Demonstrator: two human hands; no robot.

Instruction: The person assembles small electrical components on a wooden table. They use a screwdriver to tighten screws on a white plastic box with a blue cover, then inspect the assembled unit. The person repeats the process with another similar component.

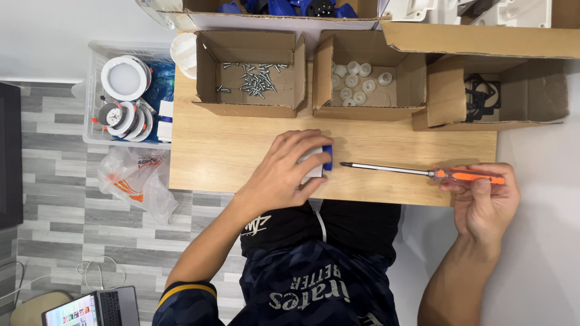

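Left hand (289,172): lying palm down, fingers curling over and gripping a small white and blue part (319,164) on the wooden board (229,151); only the part's right edge showing past the fingers, blue strip on that side. White cable (321,222) running down from under the hand toward the lap.

Right hand (485,202): closing around a screwdriver (423,173), thumb and fingers pinching the orange see-through handle at the board's right end. Shaft lying nearly flat across the board, pointing left, tip stopping just beside the part, not touching it.

Sitting along the board's far edge: three open cardboard boxes. Left box (251,75) holding loose silver screws (257,77). Middle box (362,78) holding small white round caps (351,81). Right box (492,93) holding black frame pieces (482,95), flap standing up on its left side.

Sitting beyond those: larger box (278,15) with blue pieces (284,7), another to the right with white plastic housings (471,9).

Standing left of the board: clear plastic bin (99,90) holding round white lamp units (125,78), some stacked on edge. Lying below it on the grey plank floor (72,211): crumpled plastic bag (136,178) with orange print. Showing at bottom left corner: laptop (90,308), screen lit, thin cable looping beside it.

Wearing dark printed shirt, yellow band on left sleeve.
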